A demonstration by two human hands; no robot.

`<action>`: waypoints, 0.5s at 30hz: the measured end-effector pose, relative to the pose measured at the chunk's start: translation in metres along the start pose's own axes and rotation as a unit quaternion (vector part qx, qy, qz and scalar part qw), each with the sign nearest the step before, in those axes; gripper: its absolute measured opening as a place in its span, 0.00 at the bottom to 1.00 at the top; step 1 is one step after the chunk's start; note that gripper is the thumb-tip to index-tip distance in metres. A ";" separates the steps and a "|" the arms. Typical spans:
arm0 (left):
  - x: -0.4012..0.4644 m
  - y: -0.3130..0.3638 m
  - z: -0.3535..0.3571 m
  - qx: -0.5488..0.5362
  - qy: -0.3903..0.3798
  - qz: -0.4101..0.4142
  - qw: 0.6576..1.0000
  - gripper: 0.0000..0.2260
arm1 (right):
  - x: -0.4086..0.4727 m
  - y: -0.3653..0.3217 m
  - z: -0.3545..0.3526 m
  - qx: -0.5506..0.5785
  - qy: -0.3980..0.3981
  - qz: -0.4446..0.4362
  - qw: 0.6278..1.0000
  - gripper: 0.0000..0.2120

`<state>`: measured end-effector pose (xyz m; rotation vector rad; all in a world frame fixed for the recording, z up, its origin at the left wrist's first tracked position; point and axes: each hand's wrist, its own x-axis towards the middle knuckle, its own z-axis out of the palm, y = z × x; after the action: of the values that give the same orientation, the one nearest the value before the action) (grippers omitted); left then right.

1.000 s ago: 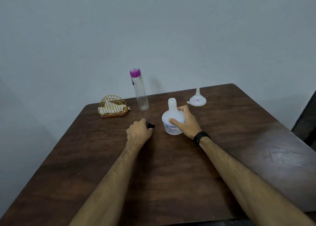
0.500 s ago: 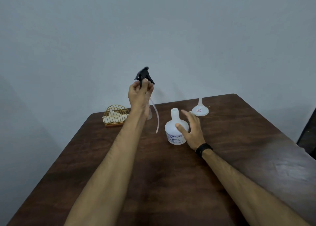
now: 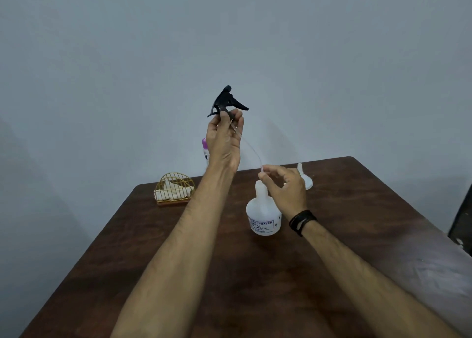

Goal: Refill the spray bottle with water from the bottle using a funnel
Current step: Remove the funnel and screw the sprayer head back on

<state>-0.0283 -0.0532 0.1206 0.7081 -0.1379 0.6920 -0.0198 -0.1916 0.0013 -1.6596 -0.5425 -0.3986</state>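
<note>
Black sprayer head [image 3: 228, 102] ×1 pinched by left hand [image 3: 224, 141], right hand [image 3: 286, 189] pinching its 1 tube [image 3: 251, 150].

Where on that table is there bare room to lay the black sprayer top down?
Bare wood lies in the near half of the table, between and beside the forearms, and left of the spray bottle, before the wire basket. It is crowded at the back: basket, purple-capped bottle, funnel.

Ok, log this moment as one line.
left hand: holds sprayer head raised | right hand: pinches tube end | spray bottle: open, on table | funnel: unused
</note>
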 end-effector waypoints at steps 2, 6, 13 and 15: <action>0.002 -0.001 0.000 0.001 -0.001 0.000 1.000 0.09 | 0.009 -0.004 -0.001 0.023 -0.014 0.017 0.999 0.07; 0.004 0.000 -0.001 0.023 -0.007 -0.006 1.000 0.10 | 0.021 -0.008 -0.002 -0.012 -0.024 0.015 1.000 0.07; 0.003 0.006 -0.007 0.109 -0.050 -0.002 0.993 0.06 | 0.029 -0.004 -0.003 -0.025 -0.030 0.021 0.999 0.05; 0.001 0.007 -0.011 0.145 -0.061 0.005 0.988 0.07 | 0.025 -0.002 -0.002 -0.028 -0.048 0.028 0.998 0.05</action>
<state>-0.0336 -0.0421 0.1164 1.0306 -0.1549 0.6842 -0.0002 -0.1900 0.0165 -1.7502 -0.5603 -0.2967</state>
